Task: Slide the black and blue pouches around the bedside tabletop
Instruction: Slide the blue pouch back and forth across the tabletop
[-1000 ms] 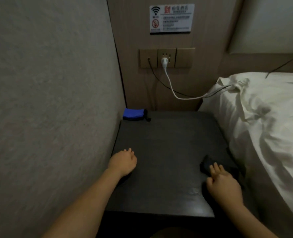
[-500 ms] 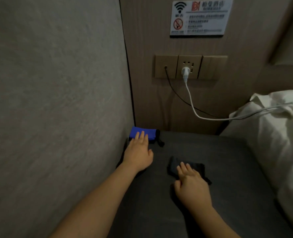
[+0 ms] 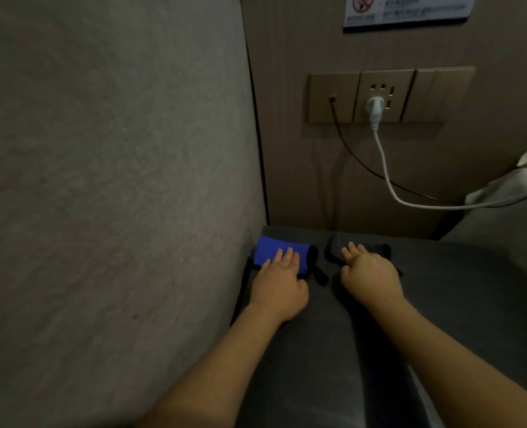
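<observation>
The blue pouch (image 3: pixel 273 248) lies at the back left corner of the dark bedside tabletop (image 3: pixel 472 291), against the wall. My left hand (image 3: pixel 279 287) rests flat on it, fingers stretched over its near half. The black pouch (image 3: pixel 336 247) lies just right of the blue one, near the back edge. My right hand (image 3: pixel 369 278) presses flat on top of it and covers most of it. A short black cord (image 3: pixel 318 274) from the blue pouch lies between the two hands.
A grey padded wall (image 3: pixel 117 180) bounds the table on the left. Behind is a wood panel with a socket plate (image 3: pixel 379 97), a white plug and cable (image 3: pixel 386 174) and a thin black cable. White bedding (image 3: pixel 521 193) borders the right side.
My right hand slid the black pouch from the front right to the back, beside the blue pouch. My left hand moved forward onto the blue pouch. The camera came closer.
</observation>
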Demonstrator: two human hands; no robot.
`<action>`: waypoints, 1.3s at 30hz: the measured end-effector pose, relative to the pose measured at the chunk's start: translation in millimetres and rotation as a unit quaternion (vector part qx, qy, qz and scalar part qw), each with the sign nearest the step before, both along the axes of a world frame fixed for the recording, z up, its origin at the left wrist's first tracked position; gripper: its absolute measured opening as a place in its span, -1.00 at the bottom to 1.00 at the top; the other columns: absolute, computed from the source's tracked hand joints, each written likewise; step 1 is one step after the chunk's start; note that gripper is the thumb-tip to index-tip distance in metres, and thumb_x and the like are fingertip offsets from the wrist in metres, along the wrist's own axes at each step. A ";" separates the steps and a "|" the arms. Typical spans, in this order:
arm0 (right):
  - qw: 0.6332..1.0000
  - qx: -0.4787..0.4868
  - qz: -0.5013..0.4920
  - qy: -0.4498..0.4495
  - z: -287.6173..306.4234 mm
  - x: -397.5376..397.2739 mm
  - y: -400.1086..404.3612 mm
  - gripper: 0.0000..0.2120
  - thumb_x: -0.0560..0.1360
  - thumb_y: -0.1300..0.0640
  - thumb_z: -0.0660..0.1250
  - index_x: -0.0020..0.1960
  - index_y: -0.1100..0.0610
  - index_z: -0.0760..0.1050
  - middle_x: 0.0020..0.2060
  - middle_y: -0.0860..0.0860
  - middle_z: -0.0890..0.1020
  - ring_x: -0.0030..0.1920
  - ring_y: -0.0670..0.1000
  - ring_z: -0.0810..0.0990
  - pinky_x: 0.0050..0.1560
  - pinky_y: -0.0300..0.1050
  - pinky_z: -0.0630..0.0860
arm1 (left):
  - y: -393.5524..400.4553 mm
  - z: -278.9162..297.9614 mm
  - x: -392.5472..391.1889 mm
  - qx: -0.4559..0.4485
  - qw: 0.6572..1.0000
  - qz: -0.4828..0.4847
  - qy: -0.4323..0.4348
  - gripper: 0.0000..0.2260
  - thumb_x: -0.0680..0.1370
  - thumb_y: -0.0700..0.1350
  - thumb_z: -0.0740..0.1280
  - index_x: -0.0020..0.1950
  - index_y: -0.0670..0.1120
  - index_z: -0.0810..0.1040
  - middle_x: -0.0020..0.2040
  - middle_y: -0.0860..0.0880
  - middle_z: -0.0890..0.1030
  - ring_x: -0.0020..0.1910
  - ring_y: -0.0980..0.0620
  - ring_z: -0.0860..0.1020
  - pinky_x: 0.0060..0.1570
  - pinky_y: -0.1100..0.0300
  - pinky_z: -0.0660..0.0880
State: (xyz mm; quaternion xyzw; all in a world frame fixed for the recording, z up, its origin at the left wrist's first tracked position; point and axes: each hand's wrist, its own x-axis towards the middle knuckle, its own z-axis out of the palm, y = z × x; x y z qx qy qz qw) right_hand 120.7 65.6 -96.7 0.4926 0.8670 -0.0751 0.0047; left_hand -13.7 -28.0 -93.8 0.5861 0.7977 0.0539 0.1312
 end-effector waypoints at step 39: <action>0.975 0.000 0.020 0.223 23.3 -8.7 -34.8 -0.72 0.54 0.18 0.18 0.19 0.12 0.55 0.24 0.03 0.56 0.17 0.01 0.54 0.14 -0.13 0.44 | 1.7 1.5 71.4 -0.045 0.998 -0.041 -0.003 -0.51 0.59 0.02 0.12 0.50 -0.10 0.23 0.53 -0.12 0.22 0.56 -0.08 0.04 0.53 -0.03 -0.16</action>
